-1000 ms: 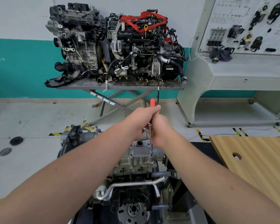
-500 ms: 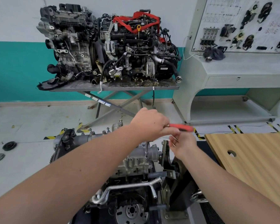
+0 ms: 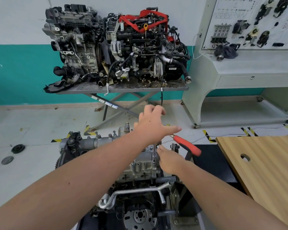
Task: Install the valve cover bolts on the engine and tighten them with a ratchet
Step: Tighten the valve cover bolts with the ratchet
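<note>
Over engine (image 3: 140,163) | left hand (image 3: 154,125) spread above ratchet (image 3: 186,145) | right hand (image 3: 169,161) beside extension

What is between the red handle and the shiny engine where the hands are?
In the head view, the ratchet's metal extension bar stands upright there, running from under the left hand down to the engine. The right hand is beside it.

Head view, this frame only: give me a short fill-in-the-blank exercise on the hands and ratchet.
1. The ratchet has a ____ grip.
2. Its extension stands upright on the ____.
3. The wooden board has a round ____.
4. The right hand touches the extension; the left hand spreads its ____.

Missing: red; engine; hole; fingers
</note>
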Tool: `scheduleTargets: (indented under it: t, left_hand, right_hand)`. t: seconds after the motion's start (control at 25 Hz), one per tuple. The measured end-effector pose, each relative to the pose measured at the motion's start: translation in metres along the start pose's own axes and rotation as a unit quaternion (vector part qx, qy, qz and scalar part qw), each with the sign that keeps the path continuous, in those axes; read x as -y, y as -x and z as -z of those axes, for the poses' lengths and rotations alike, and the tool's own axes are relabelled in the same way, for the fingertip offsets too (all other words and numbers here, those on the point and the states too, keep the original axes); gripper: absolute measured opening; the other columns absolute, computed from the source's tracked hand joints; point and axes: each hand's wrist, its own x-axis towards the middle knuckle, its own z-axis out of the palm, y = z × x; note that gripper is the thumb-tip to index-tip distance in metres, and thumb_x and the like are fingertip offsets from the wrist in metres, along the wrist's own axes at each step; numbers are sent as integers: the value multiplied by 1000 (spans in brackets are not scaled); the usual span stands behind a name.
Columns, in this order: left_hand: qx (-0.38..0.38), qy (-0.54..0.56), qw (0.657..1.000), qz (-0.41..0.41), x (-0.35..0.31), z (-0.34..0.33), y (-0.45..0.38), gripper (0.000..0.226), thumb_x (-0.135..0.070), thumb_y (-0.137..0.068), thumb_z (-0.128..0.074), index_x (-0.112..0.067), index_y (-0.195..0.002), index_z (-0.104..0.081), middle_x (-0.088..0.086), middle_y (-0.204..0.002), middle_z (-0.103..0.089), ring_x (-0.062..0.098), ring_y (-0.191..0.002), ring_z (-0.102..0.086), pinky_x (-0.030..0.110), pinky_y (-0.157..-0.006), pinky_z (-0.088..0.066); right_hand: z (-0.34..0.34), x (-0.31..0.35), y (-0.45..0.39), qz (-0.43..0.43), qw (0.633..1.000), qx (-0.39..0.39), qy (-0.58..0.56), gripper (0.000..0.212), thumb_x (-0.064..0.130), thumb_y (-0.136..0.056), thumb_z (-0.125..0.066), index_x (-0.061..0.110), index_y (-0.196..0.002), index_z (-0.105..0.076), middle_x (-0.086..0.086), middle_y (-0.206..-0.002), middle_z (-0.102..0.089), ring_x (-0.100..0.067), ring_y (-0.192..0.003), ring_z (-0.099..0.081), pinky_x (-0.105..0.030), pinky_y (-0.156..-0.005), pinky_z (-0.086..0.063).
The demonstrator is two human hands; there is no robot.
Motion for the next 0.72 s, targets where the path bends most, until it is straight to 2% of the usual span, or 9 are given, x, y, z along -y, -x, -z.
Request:
scheduleTargets:
  t: [0.08, 0.12, 0.2, 0.28, 0.4, 0.48, 0.56, 0.64, 0.72]
  left_hand:
    - [62, -9, 994, 87, -6, 7, -1, 94, -79, -70, -64, -21, -137, -35, 2, -134, -38, 19, -106, -58, 36, -77, -46]
    - [106, -35, 988, 108, -7, 14, 0, 96, -81, -70, -63, -19, -136, -33, 5, -127, -50, 17, -94, -64, 34, -68, -46]
    - [177, -40, 976, 123, -6, 25, 2, 82, -75, -73, -66, -18, -124, -37, 4, -91, -69, 10, -62, -67, 26, -53, -46]
    - [194, 18, 974, 116, -3, 30, 1, 62, -55, -79, -75, -17, -116, -42, 2, -74, -70, 11, -47, -60, 23, -50, -45]
    - [190, 17, 979, 67, -3, 33, -1, 51, -22, -81, -80, -15, -120, -49, 2, -93, -69, 14, -69, -68, 24, -59, -52]
    - [183, -157, 970, -21, -1, 35, -4, 52, -12, -82, -76, -15, -127, -51, -1, -107, -62, 18, -91, -62, 23, -63, -47]
    - [164, -308, 932, -98, 4, 38, -6, 43, -6, -88, -65, -14, -129, -53, 1, -105, -61, 20, -93, -60, 25, -65, -48]
    - [170, -417, 875, -176, 6, 41, -6, 32, -9, -94, -58, -12, -125, -53, 3, -91, -57, 24, -85, -61, 36, -69, -54]
    - [181, -453, 842, -230, 10, 43, -5, 37, -34, -96, -61, -13, -124, -50, 1, -83, -49, 25, -78, -56, 39, -65, -51]
  right_hand:
    - [-2, -1, 0, -1, 999, -13, 41, 58, 5, -96, -43, 5, -151, -25, -7, -162, -15, -26, -134, -42, -44, -95, -44]
    - [-5, 0, 1, 4, 998, -35, 48, 57, 2, -93, -46, 5, -147, -28, -10, -158, -21, -28, -128, -46, -43, -88, -44]
    - [-18, 1, 0, 14, 998, -46, 31, 55, 2, -94, -48, 3, -146, -30, -17, -153, -27, -34, -131, -41, -43, -97, -42]
    - [-24, 1, -2, 4, 999, -43, -17, 55, 8, -97, -48, 7, -149, -28, -19, -153, -30, -37, -134, -39, -50, -108, -38]
    - [-22, -3, -1, -7, 999, -28, 27, 66, 8, -91, -49, 15, -148, -19, -14, -152, -24, -39, -116, -49, -53, -87, -47]
    - [-22, -4, 1, 4, 996, -33, 81, 68, 1, -85, -46, 13, -146, -18, -10, -155, -11, -37, -109, -49, -47, -73, -44]
    - [-22, -4, 1, 12, 995, -30, 95, 67, 2, -85, -45, 13, -146, -19, -8, -157, -7, -38, -110, -48, -47, -73, -44]
    - [-21, -3, 1, 11, 995, -27, 100, 65, 4, -87, -47, 13, -146, -19, -8, -157, -6, -38, -110, -48, -48, -78, -47]
    - [-21, -2, 1, 7, 994, -23, 103, 65, 6, -90, -49, 13, -147, -18, -8, -157, -6, -37, -111, -48, -49, -81, -48]
